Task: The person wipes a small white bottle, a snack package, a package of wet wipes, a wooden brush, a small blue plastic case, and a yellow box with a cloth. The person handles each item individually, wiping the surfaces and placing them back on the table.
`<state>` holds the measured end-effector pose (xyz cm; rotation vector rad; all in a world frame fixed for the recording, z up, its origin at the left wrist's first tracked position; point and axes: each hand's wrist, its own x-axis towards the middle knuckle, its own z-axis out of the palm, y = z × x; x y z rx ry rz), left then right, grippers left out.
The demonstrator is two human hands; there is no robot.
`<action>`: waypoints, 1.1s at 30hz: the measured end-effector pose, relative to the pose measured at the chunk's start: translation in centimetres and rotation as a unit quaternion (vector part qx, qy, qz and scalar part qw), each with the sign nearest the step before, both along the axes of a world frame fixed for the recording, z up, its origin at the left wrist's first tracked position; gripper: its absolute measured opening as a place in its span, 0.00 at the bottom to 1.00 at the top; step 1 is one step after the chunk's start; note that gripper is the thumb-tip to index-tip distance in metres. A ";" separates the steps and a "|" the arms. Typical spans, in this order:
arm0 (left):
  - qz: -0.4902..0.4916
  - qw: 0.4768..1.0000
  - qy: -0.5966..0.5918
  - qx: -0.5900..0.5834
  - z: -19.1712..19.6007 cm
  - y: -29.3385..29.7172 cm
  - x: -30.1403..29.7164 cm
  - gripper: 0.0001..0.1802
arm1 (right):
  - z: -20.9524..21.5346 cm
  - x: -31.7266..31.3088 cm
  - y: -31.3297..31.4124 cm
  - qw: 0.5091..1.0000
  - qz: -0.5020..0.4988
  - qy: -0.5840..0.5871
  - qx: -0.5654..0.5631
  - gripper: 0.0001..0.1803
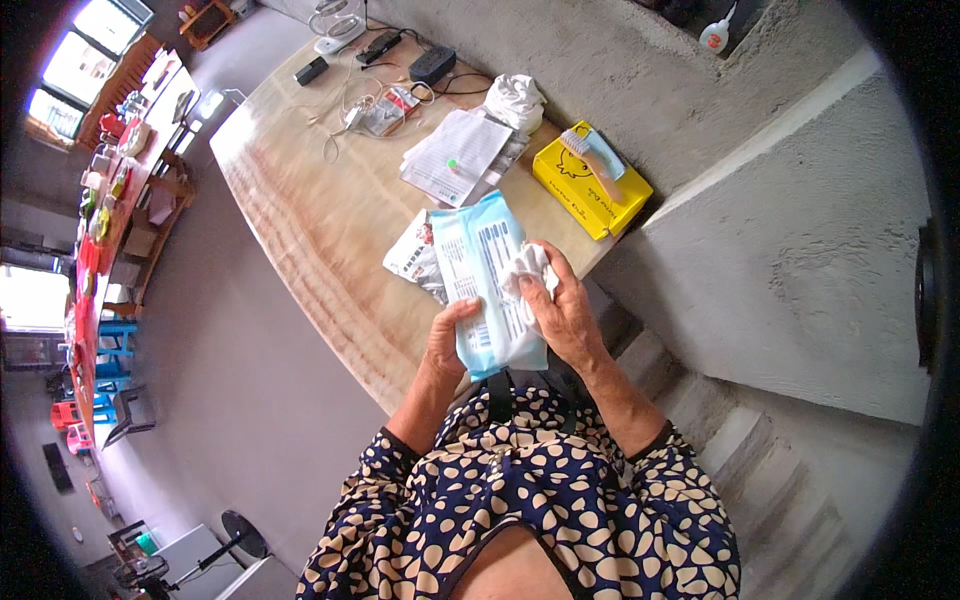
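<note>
A light blue and white soft pack [478,262], looking like a wet wipes packet, is held up over the near edge of the table. My left hand [447,338] grips its lower left side, thumb on the printed face. Bunched in my right hand [567,312] is a crumpled white wipe [528,285], pinched between thumb and fingers and pressed against the pack's right side. Behind the pack, a white and silver packet [415,258] lies on the table, partly hidden.
The marbled table [300,190] carries printed papers [455,155], a white crumpled cloth [515,101], and a yellow box [592,180] with a brush [590,160] on top. Cables and a black adapter [432,65] lie farther back. A grey wall ledge [780,240] stands to the right, above steps.
</note>
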<state>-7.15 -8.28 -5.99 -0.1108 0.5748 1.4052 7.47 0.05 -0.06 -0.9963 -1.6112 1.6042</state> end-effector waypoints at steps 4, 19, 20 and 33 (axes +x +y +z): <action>-0.066 0.997 0.036 0.015 0.5 -0.6 0.0 0.34 | 1.6 -1.2 3.1 0.998 -0.031 0.052 -0.003 0.23; -0.086 0.984 0.152 0.035 2.5 -0.4 0.1 0.35 | 1.2 -0.6 4.9 0.963 -0.090 0.020 0.252 0.20; -0.093 0.983 0.153 0.036 2.3 -0.4 0.1 0.36 | 1.9 -0.5 3.8 0.937 0.011 -0.008 0.348 0.22; -0.170 0.971 0.162 0.054 2.5 -0.6 1.4 0.37 | -0.6 -1.1 9.2 0.928 -0.032 -0.199 0.313 0.19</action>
